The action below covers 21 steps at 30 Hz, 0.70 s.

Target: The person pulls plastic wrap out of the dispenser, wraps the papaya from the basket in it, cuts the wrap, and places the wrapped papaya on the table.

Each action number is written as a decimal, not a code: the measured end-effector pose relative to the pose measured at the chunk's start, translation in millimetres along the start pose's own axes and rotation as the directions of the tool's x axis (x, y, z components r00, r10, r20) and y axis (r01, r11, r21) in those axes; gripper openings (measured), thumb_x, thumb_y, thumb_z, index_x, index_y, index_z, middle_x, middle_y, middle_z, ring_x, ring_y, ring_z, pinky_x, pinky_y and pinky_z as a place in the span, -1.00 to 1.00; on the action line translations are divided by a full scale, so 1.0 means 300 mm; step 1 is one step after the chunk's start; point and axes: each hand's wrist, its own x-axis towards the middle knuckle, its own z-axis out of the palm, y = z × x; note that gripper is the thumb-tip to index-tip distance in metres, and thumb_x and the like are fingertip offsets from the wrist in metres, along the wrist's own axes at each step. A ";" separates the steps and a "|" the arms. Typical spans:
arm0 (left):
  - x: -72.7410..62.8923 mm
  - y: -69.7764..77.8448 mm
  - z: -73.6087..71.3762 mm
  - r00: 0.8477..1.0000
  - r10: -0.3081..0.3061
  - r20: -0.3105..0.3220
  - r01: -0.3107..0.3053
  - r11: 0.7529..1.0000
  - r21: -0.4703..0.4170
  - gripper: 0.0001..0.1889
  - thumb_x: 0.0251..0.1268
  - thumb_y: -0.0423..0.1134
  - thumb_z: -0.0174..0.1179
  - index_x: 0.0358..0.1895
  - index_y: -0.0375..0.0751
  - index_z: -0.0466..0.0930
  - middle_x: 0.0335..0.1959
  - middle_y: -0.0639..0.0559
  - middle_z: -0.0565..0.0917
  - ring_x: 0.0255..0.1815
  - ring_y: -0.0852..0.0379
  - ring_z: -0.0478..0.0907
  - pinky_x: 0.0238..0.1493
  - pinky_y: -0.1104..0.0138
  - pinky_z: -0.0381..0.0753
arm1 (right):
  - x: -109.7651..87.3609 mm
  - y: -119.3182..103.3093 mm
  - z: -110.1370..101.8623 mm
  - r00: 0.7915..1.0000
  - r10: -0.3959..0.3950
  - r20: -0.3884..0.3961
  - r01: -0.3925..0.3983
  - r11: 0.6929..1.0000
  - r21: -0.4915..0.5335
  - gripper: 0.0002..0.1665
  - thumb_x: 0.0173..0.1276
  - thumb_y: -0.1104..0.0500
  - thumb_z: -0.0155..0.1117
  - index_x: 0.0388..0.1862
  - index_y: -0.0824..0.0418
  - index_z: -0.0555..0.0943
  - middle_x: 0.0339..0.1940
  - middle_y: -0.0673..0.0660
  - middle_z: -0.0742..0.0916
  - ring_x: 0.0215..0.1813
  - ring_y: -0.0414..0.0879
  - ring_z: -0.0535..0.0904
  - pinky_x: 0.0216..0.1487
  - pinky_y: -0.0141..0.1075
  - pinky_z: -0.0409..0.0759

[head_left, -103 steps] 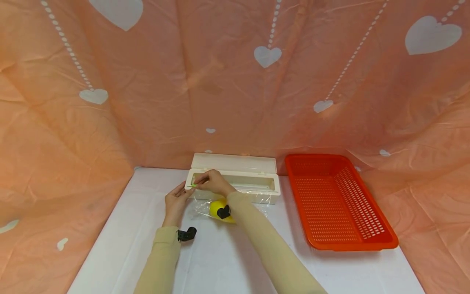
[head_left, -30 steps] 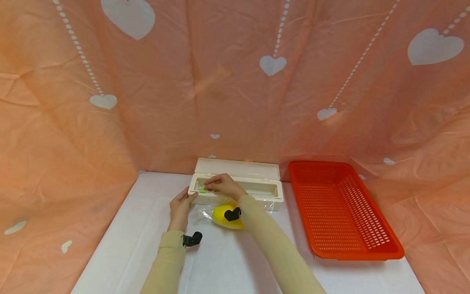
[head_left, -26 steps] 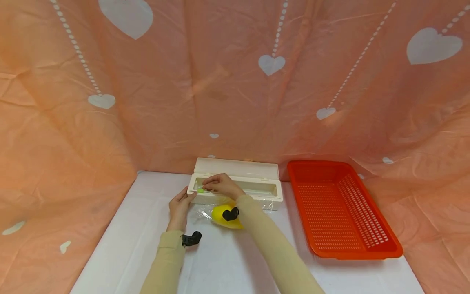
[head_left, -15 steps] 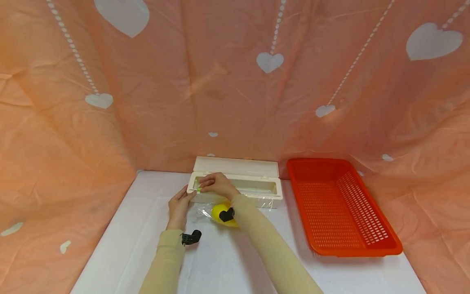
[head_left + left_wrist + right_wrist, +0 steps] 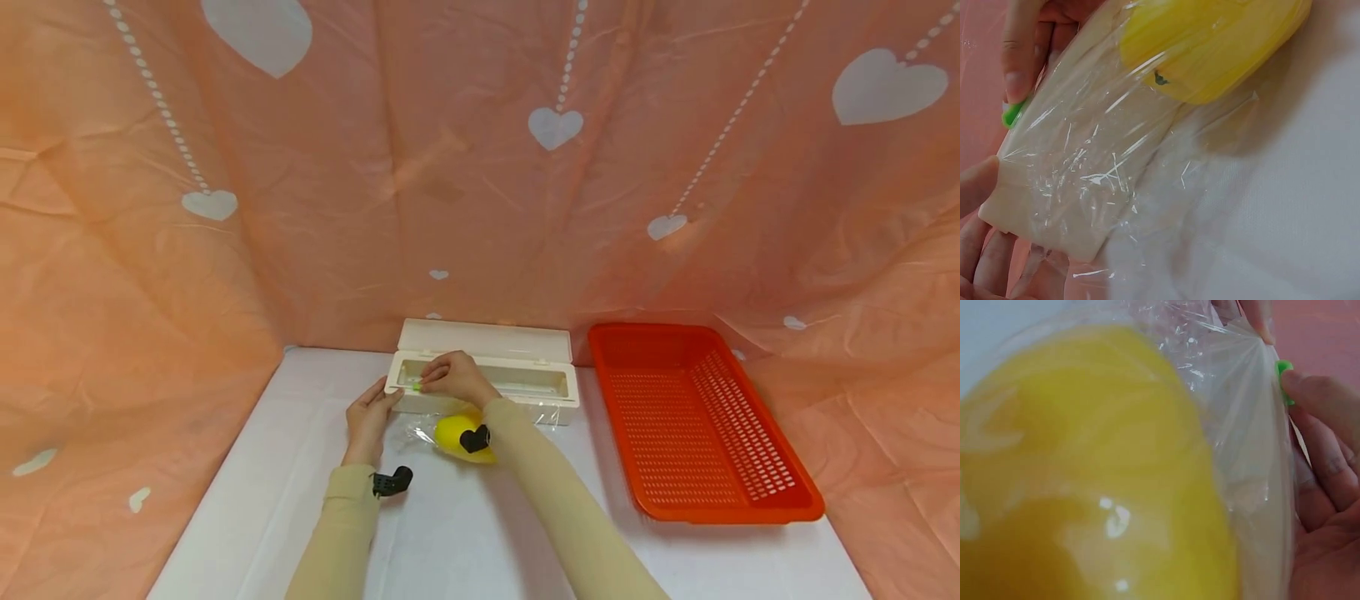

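A cream cling film dispenser point(image 5: 540, 410) stands with its lid point(image 5: 483, 340) raised. My left hand point(image 5: 366, 423) grips its left end, thumb on the front rim and fingers beneath in the left wrist view. My right hand point(image 5: 459, 379) pinches the small green slide cutter point(image 5: 1284, 382) on that rim, a short way right of the left thumb. Clear film point(image 5: 1110, 181) hangs from the rim over the front of the dispenser. A smooth yellow fruit-like thing point(image 5: 1210, 50) with a small dark mark lies under the film, partly behind my right wrist camera in the head view.
A red perforated basket point(image 5: 671, 437) stands to the right of the dispenser. The white table point(image 5: 442, 533) meets a pink heart-patterned cloth point(image 5: 480, 208) at the back and sides. Black wrist cameras point(image 5: 393, 481) stick out from both sleeves.
Over the last seconds my right hand and the green slide cutter have shifted back and forth along the front rim, now slightly farther right. My left hand keeps its grip on the dispenser.
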 end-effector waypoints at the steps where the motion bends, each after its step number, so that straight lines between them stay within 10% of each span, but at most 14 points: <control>1: -0.001 0.002 -0.001 1.000 0.001 0.001 -0.001 1.000 0.003 -0.43 0.19 -0.45 0.28 0.30 -0.36 0.38 0.27 -0.24 0.43 0.24 0.05 0.40 0.03 0.50 0.52 | -0.002 -0.001 -0.002 1.000 -0.004 0.000 0.004 1.000 -0.001 -0.75 0.11 0.32 0.47 -0.21 0.36 0.69 -0.43 0.08 0.76 -0.35 -0.15 0.69 -0.22 -0.39 0.65; 21: 0.005 0.006 -0.013 0.998 -0.043 0.044 0.041 0.998 0.044 -0.38 0.22 -0.39 0.28 0.35 -0.34 0.31 0.32 -0.22 0.37 0.30 0.05 0.35 0.22 0.38 0.41 | -0.174 0.054 -0.255 0.995 0.094 0.031 -0.094 0.995 -0.019 -0.77 0.13 0.36 0.45 -0.21 0.37 0.66 -0.40 0.11 0.75 -0.30 -0.09 0.68 -0.18 -0.32 0.66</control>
